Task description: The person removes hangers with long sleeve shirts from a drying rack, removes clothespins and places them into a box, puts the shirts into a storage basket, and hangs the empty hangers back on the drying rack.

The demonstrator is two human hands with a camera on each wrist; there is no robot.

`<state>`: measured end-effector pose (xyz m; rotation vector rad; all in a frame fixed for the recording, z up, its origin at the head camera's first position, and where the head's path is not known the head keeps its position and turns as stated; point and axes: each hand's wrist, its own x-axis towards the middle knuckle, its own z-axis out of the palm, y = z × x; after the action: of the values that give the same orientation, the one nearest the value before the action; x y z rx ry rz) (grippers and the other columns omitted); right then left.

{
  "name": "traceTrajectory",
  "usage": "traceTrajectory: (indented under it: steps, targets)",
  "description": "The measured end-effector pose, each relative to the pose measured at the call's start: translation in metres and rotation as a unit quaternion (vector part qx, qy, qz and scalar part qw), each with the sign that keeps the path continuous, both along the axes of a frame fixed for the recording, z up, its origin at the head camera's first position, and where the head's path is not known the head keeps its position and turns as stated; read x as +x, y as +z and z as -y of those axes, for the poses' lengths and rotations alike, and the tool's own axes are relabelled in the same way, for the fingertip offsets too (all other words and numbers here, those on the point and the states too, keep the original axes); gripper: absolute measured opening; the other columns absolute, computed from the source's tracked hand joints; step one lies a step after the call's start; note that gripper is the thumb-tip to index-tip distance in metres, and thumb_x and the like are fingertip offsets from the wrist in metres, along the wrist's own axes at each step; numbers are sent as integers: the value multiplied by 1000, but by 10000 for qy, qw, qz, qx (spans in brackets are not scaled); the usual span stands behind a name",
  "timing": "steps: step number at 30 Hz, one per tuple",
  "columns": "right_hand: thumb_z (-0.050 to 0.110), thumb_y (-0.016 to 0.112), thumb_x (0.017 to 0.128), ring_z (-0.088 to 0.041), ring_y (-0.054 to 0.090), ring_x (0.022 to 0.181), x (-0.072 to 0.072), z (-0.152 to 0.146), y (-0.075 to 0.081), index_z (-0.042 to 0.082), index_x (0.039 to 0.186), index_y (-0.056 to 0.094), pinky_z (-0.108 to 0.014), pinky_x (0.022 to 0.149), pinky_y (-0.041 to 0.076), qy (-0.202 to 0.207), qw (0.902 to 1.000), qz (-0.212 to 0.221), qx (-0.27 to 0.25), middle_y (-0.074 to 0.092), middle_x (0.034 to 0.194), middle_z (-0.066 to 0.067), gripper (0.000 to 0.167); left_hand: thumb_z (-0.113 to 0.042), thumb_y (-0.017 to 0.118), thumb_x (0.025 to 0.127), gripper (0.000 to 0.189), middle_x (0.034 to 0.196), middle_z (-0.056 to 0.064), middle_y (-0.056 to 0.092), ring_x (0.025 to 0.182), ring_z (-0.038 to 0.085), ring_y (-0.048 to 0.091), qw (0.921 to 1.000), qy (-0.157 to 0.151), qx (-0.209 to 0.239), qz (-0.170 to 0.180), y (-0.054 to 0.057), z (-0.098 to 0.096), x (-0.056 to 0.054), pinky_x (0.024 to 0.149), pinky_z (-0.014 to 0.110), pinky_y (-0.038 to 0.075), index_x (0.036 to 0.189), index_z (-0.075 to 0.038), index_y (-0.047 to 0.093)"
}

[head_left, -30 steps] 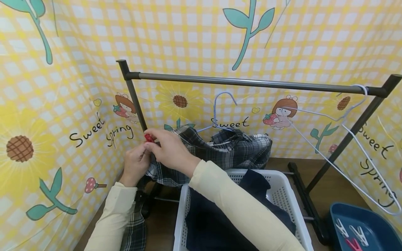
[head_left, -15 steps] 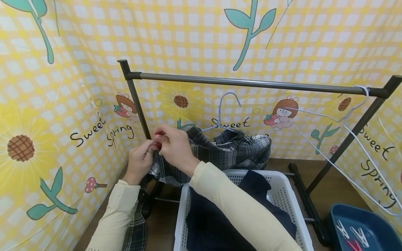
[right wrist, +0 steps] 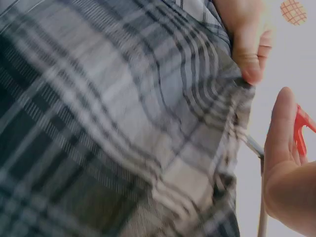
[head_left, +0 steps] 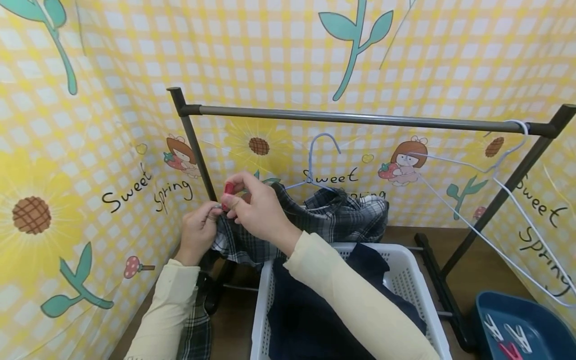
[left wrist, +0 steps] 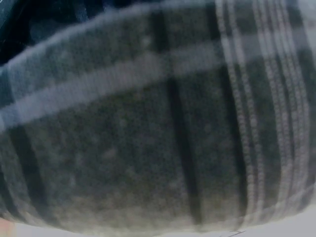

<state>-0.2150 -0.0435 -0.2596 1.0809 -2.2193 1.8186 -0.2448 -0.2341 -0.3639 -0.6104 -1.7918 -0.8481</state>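
Red plastic clothespin [head_left: 228, 190], dark plaid cloth shirt [head_left: 333, 221]
From here, the right hand [head_left: 261, 210] pinches the clothespin beside the left hand [head_left: 197, 234], which grips the shirt's edge near a dark metal post [head_left: 198, 150].

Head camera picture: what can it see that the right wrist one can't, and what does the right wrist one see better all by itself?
Of these two, only the head view shows the white basket with dark cloth inside, the wire hangers and the blue tray.

Only the right wrist view shows the thin stripes on the checked shirt up close.

Both show that shirt, the left hand pinching its edge, and the right hand holding a red clothespin.
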Motion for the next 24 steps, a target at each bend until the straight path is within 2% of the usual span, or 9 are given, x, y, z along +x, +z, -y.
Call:
traceTrajectory:
  steps: [4,7,13,15,19,24]
  targets:
    - [23,63,102,-11,65,85,10,-21,5,11,126,58,-28,72,52,-6,9951,-606,779,65,108,1,27,-44,50,102,52,71,14,67,57,29,62,9999,93,16,-36,1,0,0,59,32,46,82,1,65]
    - [25,62,103,-7,64,90,15,-40,5,10,131,56,-28,77,52,-97,9914,-829,1006,66,110,1,32,-45,51,101,52,70,13,66,54,28,61,9999,151,50,-39,1,-1,0,58,36,45,82,1,65]
    - [14,65,100,-9,65,86,22,-88,5,5,131,55,-29,73,54,-363,9878,-1036,1101,65,105,-1,33,-44,52,101,50,69,11,66,52,25,59,9998,123,131,-79,0,-1,1,64,22,45,82,0,67]
    - [9,68,98,-9,64,86,25,-108,4,5,130,54,-29,72,54,-607,9838,-1140,1240,65,104,-1,36,-43,53,101,50,70,12,67,52,26,59,9998,73,139,-122,1,0,1,66,19,45,82,0,67]
    - [4,71,94,-11,64,87,34,-150,2,9,130,54,-31,72,54,-1123,9755,-1048,1573,65,103,-2,41,-43,52,101,51,70,13,67,52,27,60,9997,78,109,-187,0,1,1,68,17,45,81,1,68]
    - [0,72,92,-13,64,85,47,-198,-7,8,131,54,-32,73,54,-1665,9636,-846,1915,64,101,-3,44,-44,51,101,52,68,12,66,50,24,57,9997,135,68,-182,-1,1,0,65,19,45,80,1,68]
